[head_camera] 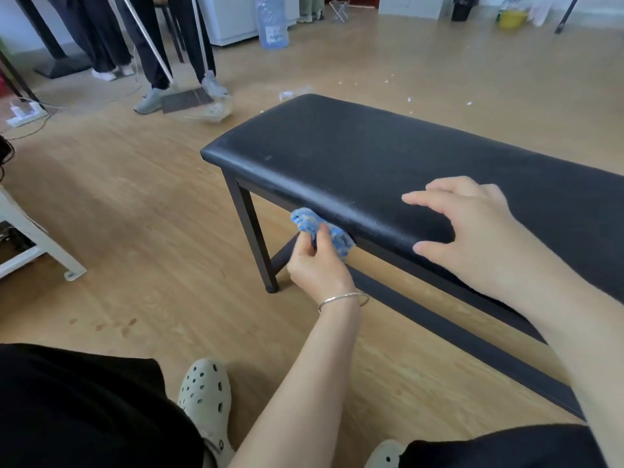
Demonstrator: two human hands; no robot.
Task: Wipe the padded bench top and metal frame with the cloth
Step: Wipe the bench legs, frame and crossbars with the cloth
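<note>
A black padded bench top (371, 157) on a metal frame (250, 228) stands on wood-look flooring (135, 197). The left hand (317, 265) pinches a blue cloth (320, 228) against the frame; the right hand (472, 228) rests on the padding with fingers spread.

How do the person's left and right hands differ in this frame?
The left hand pinches the blue cloth just under the padded top at its near edge; the right hand holds nothing. The left hand's fingers curl; the right hand's are spread, resting on the padded top. Only the left wrist wears a bangle. Both hands are bare.
</note>
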